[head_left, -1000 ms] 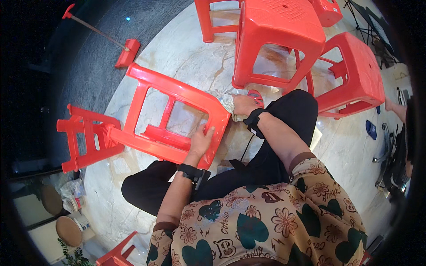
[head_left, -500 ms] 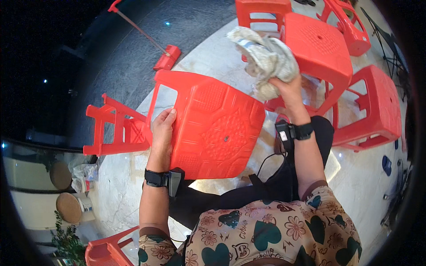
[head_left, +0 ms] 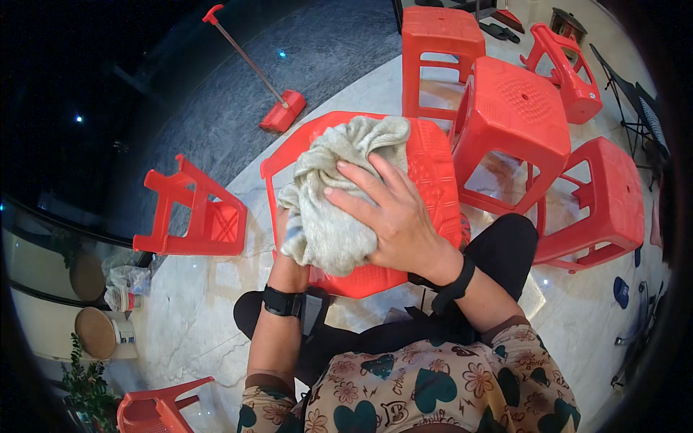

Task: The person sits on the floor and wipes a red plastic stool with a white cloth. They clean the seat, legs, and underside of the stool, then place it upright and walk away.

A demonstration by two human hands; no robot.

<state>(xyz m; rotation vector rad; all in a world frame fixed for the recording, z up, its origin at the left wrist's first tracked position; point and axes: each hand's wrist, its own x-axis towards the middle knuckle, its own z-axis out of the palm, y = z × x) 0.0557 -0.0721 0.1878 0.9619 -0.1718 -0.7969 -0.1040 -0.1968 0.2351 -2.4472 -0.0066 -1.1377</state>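
A red plastic stool (head_left: 434, 169) is tilted in front of me with its patterned seat facing me. A crumpled pale grey cloth (head_left: 336, 224) covers much of the seat. My right hand (head_left: 393, 220) presses the cloth against it, fingers spread over the folds. At the stool's left edge is my left hand (head_left: 284, 238), on the leg side of the seat; its fingers are mostly hidden behind the cloth and the stool. Black straps with small devices circle both wrists.
More red stools (head_left: 520, 101) stand to the right. One red stool (head_left: 198, 213) lies on its side at the left, and another (head_left: 162, 408) is at the lower left. A long-handled red dustpan (head_left: 283, 110) stands on the dark grey floor. A potted plant (head_left: 90, 382) is at lower left.
My right hand has brought the cloth left from beside the stools onto the held stool's seat. That stool has shifted and turned slightly; my left hand has stayed at its left edge.
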